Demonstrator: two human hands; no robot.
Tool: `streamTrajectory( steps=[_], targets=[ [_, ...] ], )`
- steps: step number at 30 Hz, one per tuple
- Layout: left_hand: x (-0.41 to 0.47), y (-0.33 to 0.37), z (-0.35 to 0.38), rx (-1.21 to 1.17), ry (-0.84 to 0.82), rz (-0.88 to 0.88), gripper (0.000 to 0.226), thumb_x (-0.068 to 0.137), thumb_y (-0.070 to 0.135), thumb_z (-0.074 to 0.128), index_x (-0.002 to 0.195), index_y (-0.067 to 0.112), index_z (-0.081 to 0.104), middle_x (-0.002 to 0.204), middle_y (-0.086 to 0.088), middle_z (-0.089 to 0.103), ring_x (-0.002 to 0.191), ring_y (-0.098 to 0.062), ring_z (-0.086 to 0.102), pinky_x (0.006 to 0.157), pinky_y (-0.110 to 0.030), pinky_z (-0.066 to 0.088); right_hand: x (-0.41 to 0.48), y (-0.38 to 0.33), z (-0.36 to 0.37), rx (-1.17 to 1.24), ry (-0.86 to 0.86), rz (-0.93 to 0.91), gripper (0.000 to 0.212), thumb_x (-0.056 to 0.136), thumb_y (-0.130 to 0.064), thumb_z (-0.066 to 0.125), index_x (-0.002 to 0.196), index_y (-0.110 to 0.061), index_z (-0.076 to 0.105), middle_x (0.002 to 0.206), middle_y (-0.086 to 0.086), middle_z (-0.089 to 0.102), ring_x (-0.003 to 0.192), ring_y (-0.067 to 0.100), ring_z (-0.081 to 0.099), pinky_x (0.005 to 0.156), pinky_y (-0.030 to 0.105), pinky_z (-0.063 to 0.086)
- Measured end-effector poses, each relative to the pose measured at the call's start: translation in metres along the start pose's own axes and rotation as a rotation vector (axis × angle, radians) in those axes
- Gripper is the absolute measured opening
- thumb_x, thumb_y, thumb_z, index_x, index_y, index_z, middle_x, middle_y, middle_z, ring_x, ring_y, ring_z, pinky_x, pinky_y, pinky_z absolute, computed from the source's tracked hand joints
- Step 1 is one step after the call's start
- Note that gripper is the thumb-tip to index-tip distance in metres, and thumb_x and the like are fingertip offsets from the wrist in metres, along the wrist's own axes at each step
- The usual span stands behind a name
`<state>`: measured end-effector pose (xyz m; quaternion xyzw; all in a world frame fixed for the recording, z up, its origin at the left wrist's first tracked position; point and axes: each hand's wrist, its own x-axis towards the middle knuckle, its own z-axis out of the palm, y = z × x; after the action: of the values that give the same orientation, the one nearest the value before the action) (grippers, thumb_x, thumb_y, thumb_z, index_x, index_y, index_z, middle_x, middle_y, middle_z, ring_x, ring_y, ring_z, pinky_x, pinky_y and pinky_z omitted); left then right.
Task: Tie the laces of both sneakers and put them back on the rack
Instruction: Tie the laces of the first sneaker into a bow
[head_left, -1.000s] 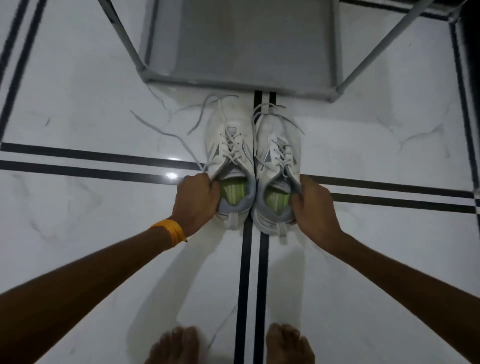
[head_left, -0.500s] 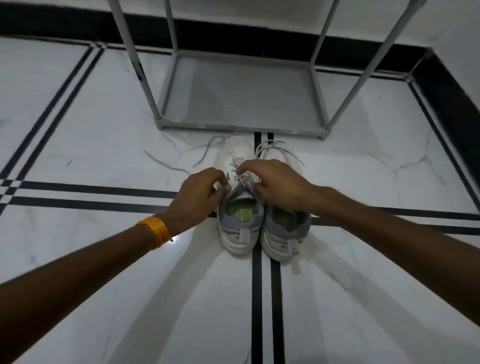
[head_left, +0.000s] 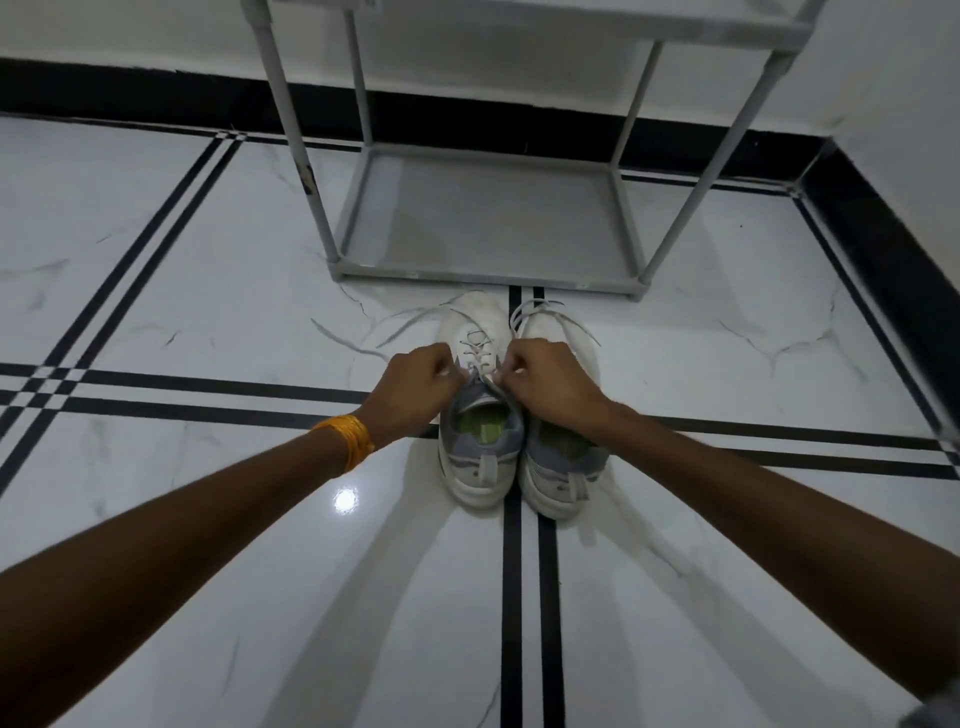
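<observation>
Two hands (head_left: 483, 384) pinching thin laces (head_left: 480, 358), white mesh sneaker (head_left: 480, 405), glossy marble floor (head_left: 208, 312)

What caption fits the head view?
Both hands pinch the left sneaker's laces; right sneaker beside it, before the rack.

Both bare arms reached forward and down, coming in from the two bottom corners and meeting near the middle. The left hand (head_left: 415, 382) was curled into a loose fist, knuckles up, with its fingertips pinched together on the side nearest the other hand. A bright orange thread band (head_left: 347, 440) sat around the left wrist. The right hand (head_left: 545, 379) was curled the same way, with its fingertips pinched and pointing toward the left hand. The two hands were close together but not touching.
</observation>
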<state>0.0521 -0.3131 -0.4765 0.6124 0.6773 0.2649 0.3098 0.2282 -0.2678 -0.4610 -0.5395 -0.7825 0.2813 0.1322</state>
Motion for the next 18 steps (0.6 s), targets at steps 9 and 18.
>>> streamTrajectory(
  steps=[9, 18],
  targets=[
    [0.007, -0.001, 0.003, -0.116, 0.058, -0.105, 0.041, 0.063, 0.029, 0.09, 0.078, -0.002, 0.069, 0.084, -0.016, 0.074, 0.08, -0.031, 0.071, 0.067, -0.048, 0.06, -0.001, 0.004, -0.001, 0.093, 0.111, 0.097, 0.049, 0.061, -0.027, 0.092, 0.049, -0.02, 0.045, 0.051, -0.005, 0.053, 0.053, 0.013, 0.053, 0.048, 0.022, 0.036],
    [0.005, 0.001, -0.014, 0.236, 0.105, 0.084, 0.051, 0.076, 0.053, 0.074, 0.055, 0.012, 0.054, 0.053, -0.006, 0.054, 0.054, -0.02, 0.053, 0.054, -0.039, 0.048, 0.0, 0.009, -0.018, -0.067, 0.03, 0.017, 0.051, 0.069, -0.042, 0.084, 0.049, -0.022, 0.042, 0.048, -0.006, 0.046, 0.048, 0.009, 0.043, 0.049, 0.026, 0.031]
  ],
)
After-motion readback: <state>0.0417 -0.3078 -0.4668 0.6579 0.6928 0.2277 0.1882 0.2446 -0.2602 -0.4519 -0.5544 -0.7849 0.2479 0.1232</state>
